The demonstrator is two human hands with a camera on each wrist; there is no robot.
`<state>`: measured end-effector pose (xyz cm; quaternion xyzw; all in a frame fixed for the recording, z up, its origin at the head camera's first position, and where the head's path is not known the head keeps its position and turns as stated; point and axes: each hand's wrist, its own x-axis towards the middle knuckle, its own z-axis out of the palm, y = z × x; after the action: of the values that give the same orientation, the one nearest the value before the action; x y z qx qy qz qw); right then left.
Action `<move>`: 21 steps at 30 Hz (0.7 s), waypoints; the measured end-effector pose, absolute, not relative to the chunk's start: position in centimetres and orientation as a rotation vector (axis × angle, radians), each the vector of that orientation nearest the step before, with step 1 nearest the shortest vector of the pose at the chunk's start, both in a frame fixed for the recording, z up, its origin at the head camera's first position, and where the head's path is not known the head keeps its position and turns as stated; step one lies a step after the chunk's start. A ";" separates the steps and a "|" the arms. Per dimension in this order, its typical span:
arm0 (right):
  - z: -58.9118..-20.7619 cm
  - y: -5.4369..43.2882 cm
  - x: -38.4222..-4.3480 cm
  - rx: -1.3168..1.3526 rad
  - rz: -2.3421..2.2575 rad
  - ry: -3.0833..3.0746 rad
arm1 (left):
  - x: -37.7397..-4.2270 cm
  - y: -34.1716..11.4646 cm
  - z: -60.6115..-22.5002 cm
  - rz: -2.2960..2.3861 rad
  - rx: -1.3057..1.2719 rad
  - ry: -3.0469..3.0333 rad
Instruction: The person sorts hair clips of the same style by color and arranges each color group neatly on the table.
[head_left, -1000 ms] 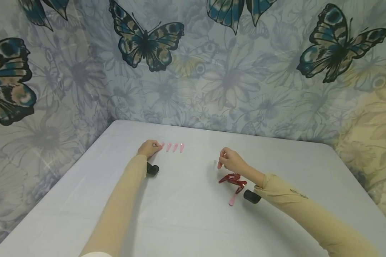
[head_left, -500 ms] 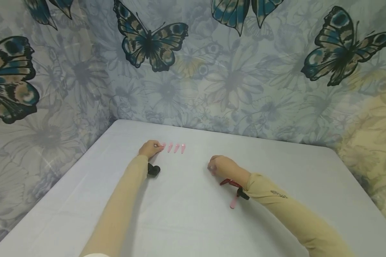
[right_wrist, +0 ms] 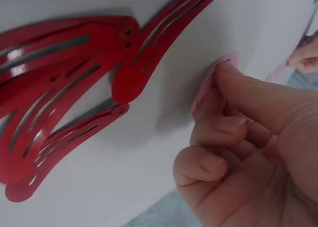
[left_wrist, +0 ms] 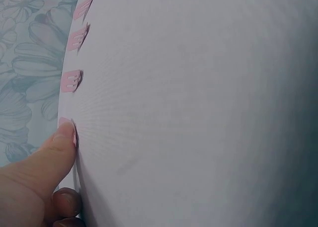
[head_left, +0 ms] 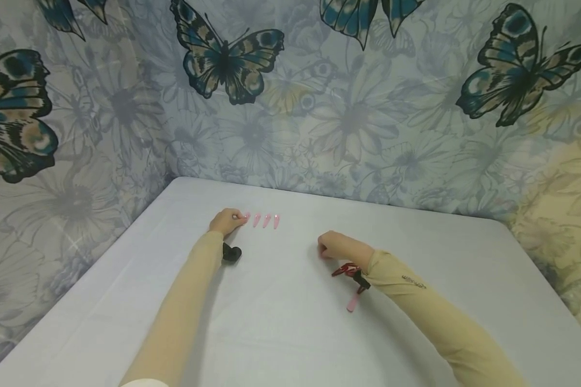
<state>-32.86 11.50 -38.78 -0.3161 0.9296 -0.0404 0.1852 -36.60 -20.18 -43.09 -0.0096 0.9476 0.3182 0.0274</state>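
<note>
In the right wrist view my right hand (right_wrist: 248, 137) pinches a pink snap hair clip (right_wrist: 202, 92) between thumb and forefinger, its other fingers curled. Beside that hand lies a loose heap of red snap hair clips (right_wrist: 131, 80). My left hand (head_left: 225, 221) is at the far left of the table, its thumb and finger on the pink snap hair clip (head_left: 247, 216) at the left end of a row. Three more pink snap hair clips (head_left: 267, 220) stretch to the right from it, spaced apart and roughly parallel. The left thumb covers much of its clip in the left wrist view.
Another pink hair clip (head_left: 353, 302) lies at the near side of the red heap, partly hidden by the right wrist's black camera (head_left: 361, 280). A white cloth covers the table (head_left: 271, 322). Behind its far edge rises a butterfly-patterned wall covering (head_left: 348, 123).
My right hand has come left and slightly down from above the red clips, its wrist now overlapping them, and keeps its pink hair clip. The left hand stays at the row.
</note>
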 end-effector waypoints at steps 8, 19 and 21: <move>-38.4 11.7 -33.6 -0.910 -0.439 2.543 | -36.5 -20.1 -42.9 0.994 -0.018 2.921; -38.9 10.5 -36.2 -0.897 -0.765 2.592 | -36.4 -20.0 -42.8 0.984 -0.001 2.934; -39.3 10.2 -36.7 -0.799 -0.863 2.576 | -36.3 -20.0 -42.9 0.985 -0.003 2.938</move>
<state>-36.71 10.17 -39.28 -0.2789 0.8988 -0.3010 0.1542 -36.34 -20.02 -42.86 -0.0010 0.9479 0.3178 0.0215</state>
